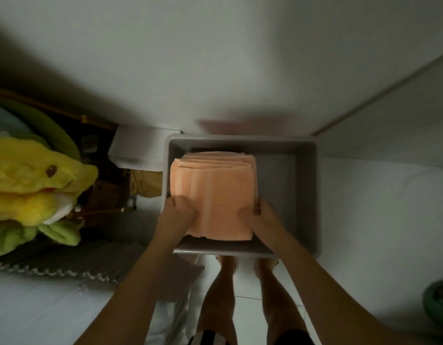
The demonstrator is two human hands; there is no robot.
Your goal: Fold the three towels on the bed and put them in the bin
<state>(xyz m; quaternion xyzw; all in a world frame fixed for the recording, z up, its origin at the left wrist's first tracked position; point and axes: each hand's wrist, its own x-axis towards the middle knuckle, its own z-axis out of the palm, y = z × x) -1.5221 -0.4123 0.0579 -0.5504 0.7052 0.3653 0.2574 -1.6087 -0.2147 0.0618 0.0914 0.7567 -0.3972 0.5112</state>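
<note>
A stack of folded peach-orange towels [213, 192] hangs over the left half of a grey rectangular bin [307, 195] that stands on the floor by the wall. My left hand [176, 212] grips the stack's left near edge, thumb on top. My right hand [259, 215] grips its right near edge, fingers tucked under the side. Several folded layers show at the far end of the stack. The right part of the bin's floor is bare grey. Whether the stack touches the bin's bottom I cannot tell.
A yellow and green plush toy [36, 185] lies on the left beside a dark ribbed mat [53, 260]. A white container [138, 148] stands just left of the bin. White walls rise behind. My bare legs stand on pale floor tiles [247, 277] below the bin.
</note>
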